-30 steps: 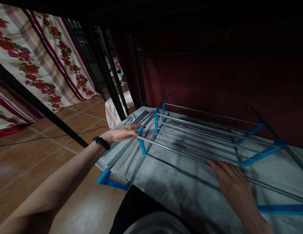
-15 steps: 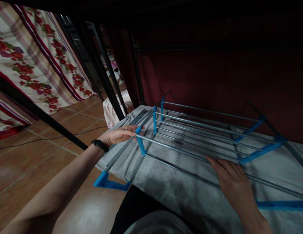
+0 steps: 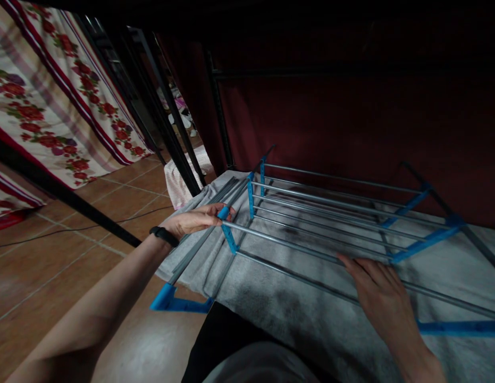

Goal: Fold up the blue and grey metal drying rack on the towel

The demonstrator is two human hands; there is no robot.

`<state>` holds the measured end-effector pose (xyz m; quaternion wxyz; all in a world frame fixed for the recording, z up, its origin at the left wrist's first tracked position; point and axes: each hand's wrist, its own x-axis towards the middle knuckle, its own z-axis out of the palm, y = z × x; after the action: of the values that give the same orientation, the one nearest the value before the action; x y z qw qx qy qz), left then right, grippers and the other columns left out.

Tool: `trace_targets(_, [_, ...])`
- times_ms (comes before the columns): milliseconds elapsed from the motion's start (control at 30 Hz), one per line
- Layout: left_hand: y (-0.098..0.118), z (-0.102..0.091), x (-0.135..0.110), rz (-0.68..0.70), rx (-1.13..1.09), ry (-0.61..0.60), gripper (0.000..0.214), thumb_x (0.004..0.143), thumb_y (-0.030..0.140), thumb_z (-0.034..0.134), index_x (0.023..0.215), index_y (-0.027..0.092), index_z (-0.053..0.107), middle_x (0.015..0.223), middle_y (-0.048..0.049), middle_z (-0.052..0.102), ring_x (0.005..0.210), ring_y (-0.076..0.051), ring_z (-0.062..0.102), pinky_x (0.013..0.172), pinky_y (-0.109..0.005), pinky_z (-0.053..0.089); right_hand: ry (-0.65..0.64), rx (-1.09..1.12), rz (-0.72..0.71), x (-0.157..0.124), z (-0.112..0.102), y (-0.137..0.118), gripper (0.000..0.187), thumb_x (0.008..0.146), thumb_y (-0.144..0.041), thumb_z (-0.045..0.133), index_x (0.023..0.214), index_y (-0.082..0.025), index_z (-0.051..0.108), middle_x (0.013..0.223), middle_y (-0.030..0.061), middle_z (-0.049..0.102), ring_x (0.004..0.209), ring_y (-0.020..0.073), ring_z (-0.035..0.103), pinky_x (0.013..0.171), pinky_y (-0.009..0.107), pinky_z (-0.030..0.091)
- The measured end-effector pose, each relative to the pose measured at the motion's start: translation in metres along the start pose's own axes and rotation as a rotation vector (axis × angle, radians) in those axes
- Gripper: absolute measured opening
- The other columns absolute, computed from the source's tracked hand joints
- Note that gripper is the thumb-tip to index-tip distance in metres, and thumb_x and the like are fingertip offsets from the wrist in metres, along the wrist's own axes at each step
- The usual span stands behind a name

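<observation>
A rack of grey metal tubes with blue plastic connectors lies across a grey blanket. My left hand, with a black band at the wrist, is closed around a blue connector at the near tube's left end. Fingers of my right hand curl over that same tube farther right; their tips are partly hidden behind it. Beside my left forearm a blue corner piece juts past the blanket's edge. Several loose-looking thin tubes lie along the rack's left side.
A black metal frame surrounds the blanket, with a dark red cloth behind. A flowered curtain hangs at left over the tiled floor. A thin cable crosses the tiles. Pale cloth hangs beyond the frame posts.
The view has shifted slightly. Both hands keep their places on the rack, and the rack looks unchanged.
</observation>
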<state>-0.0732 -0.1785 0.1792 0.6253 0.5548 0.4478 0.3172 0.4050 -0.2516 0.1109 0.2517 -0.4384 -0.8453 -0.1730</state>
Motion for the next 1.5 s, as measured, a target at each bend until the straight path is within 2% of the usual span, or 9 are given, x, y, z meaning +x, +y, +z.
trace_targets(200, [-0.007, -0.001, 0.001, 0.074, -0.051, 0.002, 0.06, 0.071, 0.026, 0.084, 0.126, 0.015, 0.063, 0.113, -0.0087, 0.071, 0.104, -0.021, 0.066, 0.099, -0.031, 0.046, 0.04, -0.031, -0.001, 0.006, -0.001, 0.001, 0.055, 0.093, -0.005, 0.048, 0.144, -0.023, 0.057, 0.1, 0.0072, 0.067, 0.088, 0.0234, 0.06, 0.083, 0.039, 0.045])
trace_targets(367, [-0.007, -0.001, 0.0, 0.066, -0.133, 0.052, 0.077, 0.071, 0.014, 0.081, 0.142, 0.018, 0.053, 0.112, -0.0042, 0.071, 0.101, -0.015, 0.066, 0.098, -0.027, 0.046, 0.014, -0.03, -0.009, 0.006, 0.001, 0.002, 0.054, 0.094, -0.004, 0.046, 0.142, -0.023, 0.058, 0.1, 0.0068, 0.067, 0.089, 0.0231, 0.059, 0.083, 0.039, 0.045])
trace_targets(533, [-0.006, -0.002, -0.001, 0.039, -0.145, 0.076, 0.084, 0.072, 0.01, 0.078, 0.149, 0.016, 0.048, 0.111, -0.0051, 0.073, 0.099, -0.013, 0.067, 0.094, -0.023, 0.047, -0.001, -0.017, -0.003, 0.002, 0.004, 0.001, 0.053, 0.094, -0.004, 0.046, 0.142, -0.023, 0.058, 0.102, 0.0068, 0.067, 0.089, 0.0228, 0.059, 0.084, 0.039, 0.045])
trace_targets(733, [-0.007, 0.004, -0.004, 0.024, -0.216, 0.076, 0.086, 0.077, 0.014, 0.075, 0.156, 0.017, 0.041, 0.107, -0.0057, 0.075, 0.096, -0.015, 0.069, 0.092, -0.025, 0.049, 0.0, -0.014, 0.002, 0.002, 0.004, 0.0, 0.052, 0.095, -0.005, 0.045, 0.141, -0.024, 0.058, 0.101, 0.0068, 0.067, 0.088, 0.0225, 0.059, 0.084, 0.038, 0.044])
trace_targets(933, [-0.007, 0.009, -0.008, -0.011, -0.222, 0.144, 0.082, 0.081, 0.015, 0.074, 0.157, 0.019, 0.042, 0.107, -0.0059, 0.075, 0.094, -0.014, 0.068, 0.088, -0.023, 0.05, 0.0, -0.028, -0.004, 0.003, 0.005, 0.0, 0.05, 0.094, -0.006, 0.048, 0.14, -0.023, 0.06, 0.101, 0.0067, 0.068, 0.087, 0.0225, 0.059, 0.082, 0.038, 0.044])
trace_targets(1100, [-0.008, 0.014, -0.009, -0.026, -0.211, 0.164, 0.08, 0.086, 0.017, 0.071, 0.159, 0.023, 0.039, 0.114, -0.0052, 0.074, 0.102, -0.014, 0.068, 0.093, -0.023, 0.049, 0.008, -0.062, -0.023, 0.006, 0.004, -0.001, 0.047, 0.095, -0.005, 0.048, 0.137, -0.022, 0.061, 0.101, 0.0064, 0.069, 0.087, 0.0225, 0.059, 0.082, 0.038, 0.043])
trace_targets(1267, [-0.009, 0.021, -0.01, -0.047, -0.252, 0.169, 0.08, 0.09, 0.023, 0.071, 0.161, 0.031, 0.035, 0.121, -0.0044, 0.073, 0.112, -0.016, 0.067, 0.104, -0.028, 0.047, 0.009, -0.059, -0.019, 0.008, 0.003, -0.002, 0.045, 0.096, -0.005, 0.047, 0.135, -0.021, 0.062, 0.099, 0.0061, 0.069, 0.087, 0.0223, 0.059, 0.082, 0.038, 0.042])
trace_targets(1400, [-0.009, 0.027, -0.009, -0.046, -0.279, 0.221, 0.073, 0.092, 0.028, 0.071, 0.158, 0.031, 0.04, 0.122, -0.0052, 0.073, 0.119, -0.018, 0.066, 0.112, -0.032, 0.044, 0.028, -0.063, -0.01, 0.009, 0.003, -0.005, 0.043, 0.097, -0.006, 0.048, 0.134, -0.021, 0.062, 0.098, 0.006, 0.069, 0.085, 0.0219, 0.058, 0.082, 0.038, 0.042])
trace_targets(1500, [-0.01, 0.03, -0.005, -0.034, -0.317, 0.28, 0.065, 0.091, 0.031, 0.073, 0.152, 0.025, 0.049, 0.117, -0.0081, 0.074, 0.114, -0.02, 0.069, 0.106, -0.033, 0.05, 0.029, -0.069, 0.013, 0.013, 0.003, -0.009, 0.042, 0.098, -0.008, 0.049, 0.136, -0.021, 0.061, 0.098, 0.0063, 0.07, 0.087, 0.0219, 0.059, 0.086, 0.039, 0.043])
